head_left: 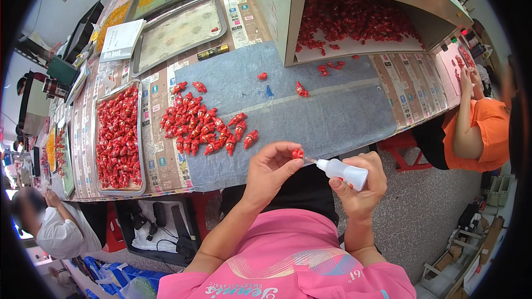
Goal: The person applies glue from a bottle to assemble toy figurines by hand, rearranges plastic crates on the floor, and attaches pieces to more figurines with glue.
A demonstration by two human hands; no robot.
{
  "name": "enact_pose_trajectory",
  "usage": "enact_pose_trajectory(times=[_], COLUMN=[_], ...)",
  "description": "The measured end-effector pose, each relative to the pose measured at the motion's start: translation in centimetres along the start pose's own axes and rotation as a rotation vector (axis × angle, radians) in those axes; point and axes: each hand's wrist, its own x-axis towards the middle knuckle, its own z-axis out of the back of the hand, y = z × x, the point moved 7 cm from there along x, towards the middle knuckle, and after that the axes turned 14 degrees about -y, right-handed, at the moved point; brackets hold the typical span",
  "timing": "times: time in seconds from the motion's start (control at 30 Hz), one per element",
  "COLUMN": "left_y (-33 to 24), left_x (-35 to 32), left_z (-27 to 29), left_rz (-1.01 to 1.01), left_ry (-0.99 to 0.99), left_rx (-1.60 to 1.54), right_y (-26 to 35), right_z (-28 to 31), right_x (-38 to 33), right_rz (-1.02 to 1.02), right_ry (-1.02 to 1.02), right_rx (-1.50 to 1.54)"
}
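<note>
In my feed, the left hand [270, 169] has its thumb and index finger brought together on one small red piece [298, 153], with nothing but the piece's width between the tips. I see it as shiny, rounded and bright red; the fingertips cover part of it, so its finer shape is lost to me. The right hand [363, 182] is curled around a white squeeze bottle [343, 174], thumb along its near side. The bottle is pale and slightly see-through, tilted, with its thin nozzle [310, 160] aimed left at the piece; I cannot tell whether the tip touches it.

Both hands are at the near edge of the table, in front of the pink shirt [299, 243]. Just beyond lies a blue cloth [338, 113], my widest open stretch, running from the hands up to the metal box [277, 11]. Only a few stray pieces break it, one lone figure [301, 89] among them. Room tightens on the left, where a loose heap of red figures [202, 124] with pale specks spreads over the cloth's edge, and past it a full tray [143, 155] stands with its raised rim. The box's wall limits me at the far side; to the right, a person in orange [481, 133] sits well apart.
</note>
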Motion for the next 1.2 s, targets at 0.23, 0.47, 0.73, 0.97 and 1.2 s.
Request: enact_pose_trajectory(times=[0.23,0.47,0.73,0.97,1.2], left_y=[0.2,0.1,0.1,0.3,0.0], left_x=[0.0,0.2,0.1,-0.2,-0.7], left_z=[0.0,0.0,0.3,0.8,1.0], left_rz=[0.017,0.026,0.025,0.092,0.093], left_ry=[0.019,0.021,0.012,-0.033,-0.031], left_rx=[-0.009,0.0,0.001,-0.031,-0.059], right_y=[-0.1,-0.5,-2.0,-5.6,-8.7], right_z=[0.0,0.1,0.6,-3.4,-7.1], right_x=[0.0,0.1,-0.3,1.1,0.6], right_rz=[0.012,0.028,-0.065,-0.2,-0.318], right_ry=[-0.018,-0.015,-0.1,-0.027,0.047], right_rx=[-0.015,-0.027,0.026,0.002,0.079])
